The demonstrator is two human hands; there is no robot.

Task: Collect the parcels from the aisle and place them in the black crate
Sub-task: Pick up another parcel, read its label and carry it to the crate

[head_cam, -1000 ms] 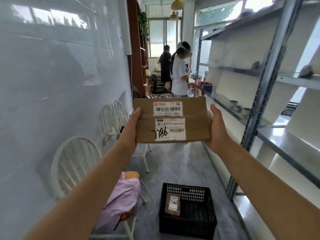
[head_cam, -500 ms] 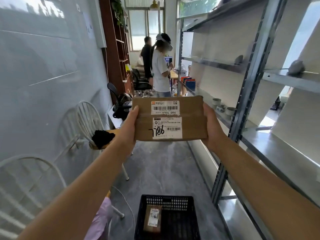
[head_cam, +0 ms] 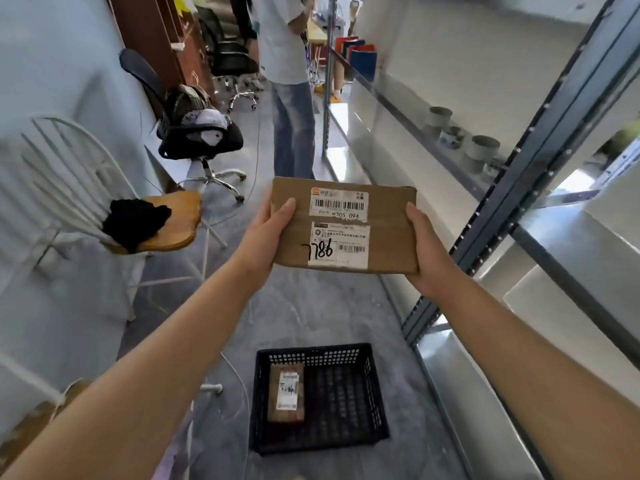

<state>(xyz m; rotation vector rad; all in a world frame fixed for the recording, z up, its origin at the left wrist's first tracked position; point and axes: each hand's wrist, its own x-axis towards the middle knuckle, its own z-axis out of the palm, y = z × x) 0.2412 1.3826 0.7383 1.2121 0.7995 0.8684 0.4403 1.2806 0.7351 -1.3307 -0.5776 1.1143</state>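
Note:
A flat brown cardboard parcel [head_cam: 388, 233] with two white labels and "7786" in black marker is held up in front of me, over the aisle floor. My left hand [head_cam: 268, 233] grips its left edge, thumb on top. My right hand [head_cam: 427, 252] grips its right edge the same way. Below, on the grey floor, stands the black crate [head_cam: 377, 400]. A small brown parcel [head_cam: 286, 393] with a white label lies inside it at the left.
Grey metal shelving [head_cam: 519, 216] runs along the right with pots on a shelf. On the left stand a white chair [head_cam: 69, 188] with a black cloth and a black office chair [head_cam: 197, 136]. A person [head_cam: 291, 98] stands ahead in the aisle.
My view has tilted down and I have come closer to the crate. The parcel has dropped lower in front of me, still held by both hands.

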